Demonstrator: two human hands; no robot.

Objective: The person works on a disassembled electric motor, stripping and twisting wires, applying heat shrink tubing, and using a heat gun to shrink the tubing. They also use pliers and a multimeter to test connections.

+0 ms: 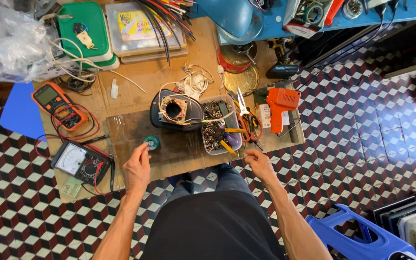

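The left hand (136, 168) is reaching over the near edge of the low workbench (136, 82). Its fingertips are closing in a pinch on a small round green roll (151, 142). The roll is lying flat on the dark mat (179, 149) at the front of the bench, just in front of the black motor housing (175, 110).

The right hand (259, 162) is hovering over the front right corner of the bench. It is holding nothing. Its fingers are loosely curled and slightly parted, and they are pointing toward the clear plastic tray (220, 124) of screws and small parts. The hand is sitting just beside the tray and is not touching it.

The motor housing is standing between the roll and the tray, with pale wires looping out of its opening. An orange soldering gun (281, 102) is lying to the right of the tray. Scissors (241, 103) are resting on the tray's far right corner.

At the left end of the bench, an orange digital meter (56, 102) is lying behind a black dial meter (80, 162). Red test leads are trailing around both meters.
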